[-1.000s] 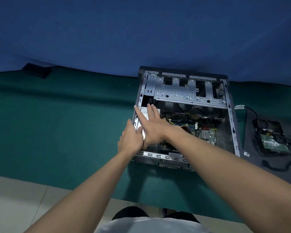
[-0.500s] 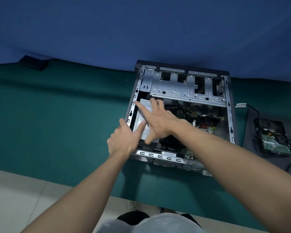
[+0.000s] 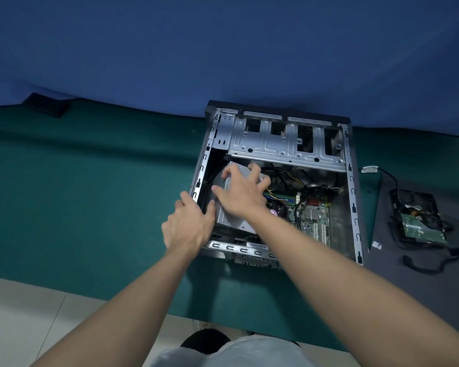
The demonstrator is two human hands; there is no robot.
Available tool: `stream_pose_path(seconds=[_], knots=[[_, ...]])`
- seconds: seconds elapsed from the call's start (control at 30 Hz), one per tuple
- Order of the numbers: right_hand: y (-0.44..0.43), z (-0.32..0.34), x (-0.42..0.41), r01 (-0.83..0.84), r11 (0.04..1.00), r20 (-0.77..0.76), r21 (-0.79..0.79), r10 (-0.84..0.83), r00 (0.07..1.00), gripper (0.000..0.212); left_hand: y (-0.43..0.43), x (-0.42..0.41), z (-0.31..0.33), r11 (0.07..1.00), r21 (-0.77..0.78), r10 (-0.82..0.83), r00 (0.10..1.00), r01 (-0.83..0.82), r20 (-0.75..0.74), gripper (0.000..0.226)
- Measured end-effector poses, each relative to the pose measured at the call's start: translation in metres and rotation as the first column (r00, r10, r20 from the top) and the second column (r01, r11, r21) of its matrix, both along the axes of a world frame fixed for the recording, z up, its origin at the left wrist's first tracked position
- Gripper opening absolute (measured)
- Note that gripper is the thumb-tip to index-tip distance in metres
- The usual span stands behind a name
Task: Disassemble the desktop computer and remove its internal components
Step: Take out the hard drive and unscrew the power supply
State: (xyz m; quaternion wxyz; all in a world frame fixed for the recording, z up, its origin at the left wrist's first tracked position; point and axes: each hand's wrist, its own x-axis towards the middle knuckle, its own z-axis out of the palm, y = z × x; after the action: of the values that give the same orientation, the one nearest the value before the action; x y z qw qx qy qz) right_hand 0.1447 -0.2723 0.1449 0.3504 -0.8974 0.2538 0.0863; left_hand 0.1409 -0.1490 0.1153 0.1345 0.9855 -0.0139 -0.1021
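Note:
An open desktop case [image 3: 351, 186] lies on its side on the green table. Inside its left half sits a grey metal power supply [image 3: 229, 221], tilted with its far end raised. My right hand [image 3: 243, 193] lies on top of it, fingers curled over its far edge. My left hand [image 3: 190, 223] holds its near-left corner, thumb against its side, next to the case's left wall. The green motherboard [image 3: 312, 218] with cables shows on the right of the case floor. A silver drive cage [image 3: 284, 144] spans the far end.
A removed hard drive with a green circuit board and black cables [image 3: 421, 223] lies on a dark mat to the right of the case. A small black object [image 3: 47, 104] rests far left by the blue backdrop. The table's front edge runs below the case.
My right hand went from flat with spread fingers to curled over the power supply's far edge. The power supply has tilted up out of its seat. My left hand moved to its near corner.

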Motion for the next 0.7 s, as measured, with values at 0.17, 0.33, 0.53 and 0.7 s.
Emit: stream_pose_path(seconds=[0.17, 0.33, 0.53, 0.7], knots=[[0.02, -0.001, -0.001, 0.363, 0.932, -0.125, 0.013, -0.358, 0.925, 0.091, 0.003, 0.0, -0.002, 1.0, -0.017, -0.012, 1.0, 0.012, 0.002, 0.045], [-0.006, -0.001, -0.011, 0.431, 0.886, -0.18, 0.173, -0.402, 0.898, 0.113, 0.008, 0.002, -0.001, 0.997, -0.079, -0.027, 0.998, 0.023, -0.053, 0.041], [-0.033, 0.012, -0.03, 0.512, 0.781, -0.086, 0.358, -0.518, 0.851, 0.113, 0.014, 0.013, 0.01, 0.949, -0.315, -0.063, 0.973, -0.011, -0.221, 0.06], [-0.056, 0.043, -0.056, 0.466, 0.55, -0.059, 0.694, -0.601, 0.797, 0.065, 0.009, 0.026, 0.033, 0.837, -0.545, -0.155, 0.979, 0.06, -0.13, 0.061]])
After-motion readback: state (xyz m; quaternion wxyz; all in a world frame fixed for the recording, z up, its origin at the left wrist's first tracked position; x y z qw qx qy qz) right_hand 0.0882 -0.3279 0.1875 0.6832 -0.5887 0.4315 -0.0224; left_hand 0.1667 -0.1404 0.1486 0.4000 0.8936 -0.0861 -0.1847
